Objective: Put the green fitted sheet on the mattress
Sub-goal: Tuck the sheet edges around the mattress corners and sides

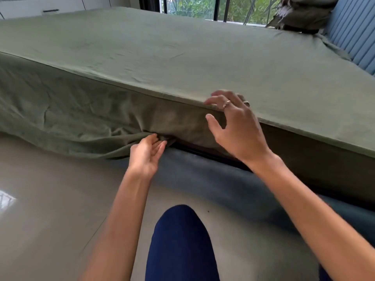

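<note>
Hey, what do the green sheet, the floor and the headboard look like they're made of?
Sheet: matte woven fabric, probably cotton or linen; it creases softly. Floor: glossy, likely polished tile; it mirrors window light and shows a joint line. Headboard: blue, vertically channelled padding, apparently upholstered; fabric or leatherette is unclear.

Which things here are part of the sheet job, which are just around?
In the job:
- green fitted sheet, covering the top, hem loose at the near side
- mattress
- left hand at the loose hem
- right hand at the top edge

Just around:
- crumpled bedding by the headboard
- drawers
- window
</note>
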{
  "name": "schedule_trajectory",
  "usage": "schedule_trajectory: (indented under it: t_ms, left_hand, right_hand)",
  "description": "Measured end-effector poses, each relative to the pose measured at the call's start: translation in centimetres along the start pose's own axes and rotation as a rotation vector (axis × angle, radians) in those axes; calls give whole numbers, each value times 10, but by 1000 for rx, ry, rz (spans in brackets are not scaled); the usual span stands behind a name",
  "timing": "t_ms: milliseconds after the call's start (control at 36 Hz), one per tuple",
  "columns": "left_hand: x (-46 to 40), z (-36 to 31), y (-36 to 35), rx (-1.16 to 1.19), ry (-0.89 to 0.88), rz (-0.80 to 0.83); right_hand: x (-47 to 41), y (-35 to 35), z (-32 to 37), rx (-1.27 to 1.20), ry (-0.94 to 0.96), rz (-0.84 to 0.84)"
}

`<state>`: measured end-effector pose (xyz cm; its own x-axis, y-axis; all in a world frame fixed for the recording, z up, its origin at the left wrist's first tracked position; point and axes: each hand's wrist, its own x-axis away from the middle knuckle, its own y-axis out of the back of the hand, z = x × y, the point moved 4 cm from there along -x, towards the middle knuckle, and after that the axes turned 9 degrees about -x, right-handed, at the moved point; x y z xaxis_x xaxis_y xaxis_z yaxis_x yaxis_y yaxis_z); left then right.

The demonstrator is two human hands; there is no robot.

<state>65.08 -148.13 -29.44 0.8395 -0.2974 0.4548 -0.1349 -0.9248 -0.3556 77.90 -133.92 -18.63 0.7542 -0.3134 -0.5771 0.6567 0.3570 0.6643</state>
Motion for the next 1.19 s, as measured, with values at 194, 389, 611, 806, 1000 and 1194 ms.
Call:
schedule_trajectory:
  t_ms: [194,389,611,806,1000,1194]
  left_hand:
    - [-31,-12,2,14,69,29]
    - [-44,-20,8,-171,-66,-107]
    - [-49,-17,11,-301,-174,-112]
    - [-53,-20,15,-294,-59,64]
    - [-49,-29,19,-359,13,123]
    - [-56,-42,22,-471,137,205]
  right_hand:
    - [-38,-24,-14,369,101,311]
    - [-43,-35,-22,412,146,473]
    - [-40,-40,-25,421,141,487]
    - [-37,-40,-23,378,72,489]
    - [-35,-33,-17,355,10,401]
    - [-6,-51,-9,370,280,-29]
